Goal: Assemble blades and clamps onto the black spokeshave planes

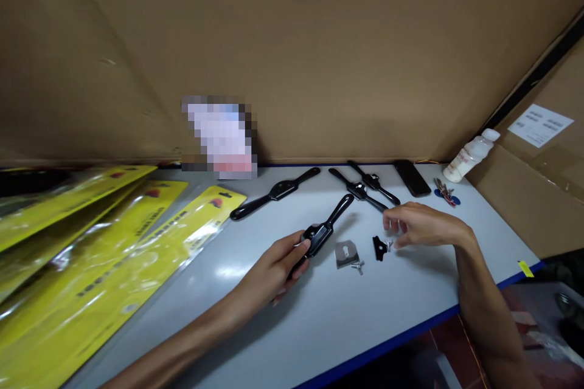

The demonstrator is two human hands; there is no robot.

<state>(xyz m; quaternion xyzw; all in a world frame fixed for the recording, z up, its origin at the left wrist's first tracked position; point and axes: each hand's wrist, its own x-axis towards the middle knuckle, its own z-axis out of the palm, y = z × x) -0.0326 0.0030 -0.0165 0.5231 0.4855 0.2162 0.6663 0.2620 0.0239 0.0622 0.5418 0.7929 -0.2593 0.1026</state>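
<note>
In my left hand (285,262) I hold a black spokeshave (319,238) by its near handle, with the far handle pointing up and away. On the table in front of it lie a flat grey metal blade (347,253) with a slot and a small wing screw (359,267). My right hand (417,223) hovers just right of a black lever cap (379,248) with a second wing screw (389,246). Its thumb and fingers are apart, the thumb close to that screw; nothing shows between them. The fingers also come near the handle end of another spokeshave (358,190).
Behind lie two more spokeshaves (283,189) (374,182). A phone (412,178), keys (445,192) and a white bottle (469,158) stand or lie at the back right. Yellow packages (182,255) cover the left side. Cardboard walls (319,61) enclose the table.
</note>
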